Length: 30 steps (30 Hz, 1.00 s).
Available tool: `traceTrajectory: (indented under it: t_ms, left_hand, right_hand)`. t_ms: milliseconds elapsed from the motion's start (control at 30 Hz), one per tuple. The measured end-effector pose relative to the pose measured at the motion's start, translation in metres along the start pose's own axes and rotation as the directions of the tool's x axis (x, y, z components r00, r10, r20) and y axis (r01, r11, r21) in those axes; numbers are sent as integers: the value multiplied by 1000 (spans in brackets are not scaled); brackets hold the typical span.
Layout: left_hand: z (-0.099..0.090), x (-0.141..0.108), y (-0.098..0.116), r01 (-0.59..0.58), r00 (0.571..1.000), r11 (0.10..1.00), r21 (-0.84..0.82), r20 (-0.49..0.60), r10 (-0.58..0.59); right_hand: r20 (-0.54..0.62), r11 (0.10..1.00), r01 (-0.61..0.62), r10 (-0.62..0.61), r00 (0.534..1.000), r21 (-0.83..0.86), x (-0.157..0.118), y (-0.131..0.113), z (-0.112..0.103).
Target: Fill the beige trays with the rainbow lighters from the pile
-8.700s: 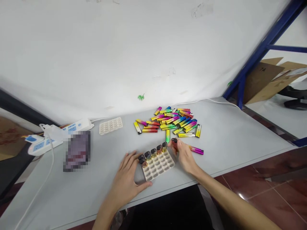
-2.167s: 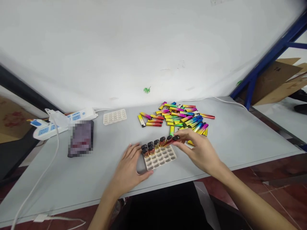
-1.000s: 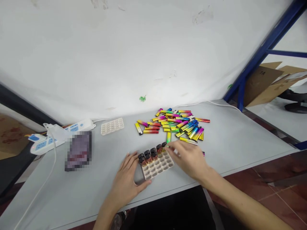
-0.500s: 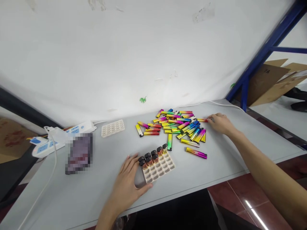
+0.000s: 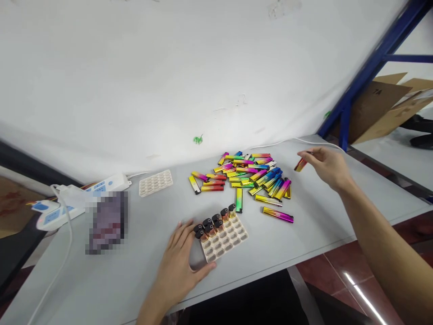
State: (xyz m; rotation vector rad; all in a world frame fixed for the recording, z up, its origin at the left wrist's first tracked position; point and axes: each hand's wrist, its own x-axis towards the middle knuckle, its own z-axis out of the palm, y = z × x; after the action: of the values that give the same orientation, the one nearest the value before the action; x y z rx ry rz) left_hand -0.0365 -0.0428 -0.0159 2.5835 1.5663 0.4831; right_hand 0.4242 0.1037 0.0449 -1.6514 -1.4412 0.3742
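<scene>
My left hand (image 5: 179, 259) grips the left end of a white tray (image 5: 226, 246), its fingers at the back corner and its thumb at the front one. Several lighters (image 5: 209, 228) with black tops stand upright in the tray's oval slots, along the back and left. Off to the right, my right hand (image 5: 328, 164) pinches a red and gold lighter (image 5: 299, 164) between thumb and fingers, raised and tilted above the table. Left of that hand lies a loose pile of shiny multicoloured lighters (image 5: 257, 176). A purple and yellow lighter (image 5: 278, 214) lies nearest the front.
Another white slotted tray (image 5: 155, 183) lies near the wall. A power strip (image 5: 115, 183) with cables and a blurred dark purple item (image 5: 108, 221) are on the left. A blue metal frame (image 5: 345, 126) rises at the right, with cardboard boxes (image 5: 375, 108) behind it.
My right hand has picked the red and gold lighter from the pile's right edge and moved up and right with it. My left hand stays at the tray.
</scene>
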Motion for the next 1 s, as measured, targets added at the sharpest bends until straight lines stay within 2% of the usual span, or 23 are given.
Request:
traceTrajectory:
  t_ms: [67,100,167,267,367,433,567,700,833,1000]
  left_hand:
    - [0,0,-1,5,1000,1000,-9,0,-5]
    - [0,0,-1,7,1000,1000,-15,2,-6]
    - [0,0,-1,8,1000,1000,-27,5,-8]
    - [0,1,-1,13,1000,999,-39,7,-12]
    - [0,1,0,26,1000,998,-50,7,-25]
    - [-1,0,0,39,999,998,-57,13,-38]
    - [-1,-1,1,51,998,997,-58,31,-49]
    - [-2,0,2,49,998,998,-35,39,-47]
    - [-3,1,3,37,999,999,-23,30,-36]
    - [-3,2,2,32,999,999,-6,32,-32]
  right_hand:
    - [-43,985,52,-45,998,168,-3,-29,15]
    - [-38,923,63,-52,998,380,-6,-43,25]
    - [28,828,30,-56,998,560,-16,-69,50]
    - [222,800,-84,-63,973,594,-38,-93,88]
    - [366,858,-91,-117,923,505,-59,-101,117]
    - [428,867,-101,-137,893,488,-70,-101,127]
    - [508,833,-180,-136,850,524,-81,-99,132]
    - [492,838,-188,-107,864,513,-83,-95,131]
    - [517,833,-269,-25,855,484,-85,-94,130]
    - [509,845,-227,-60,859,484,-88,-98,127]
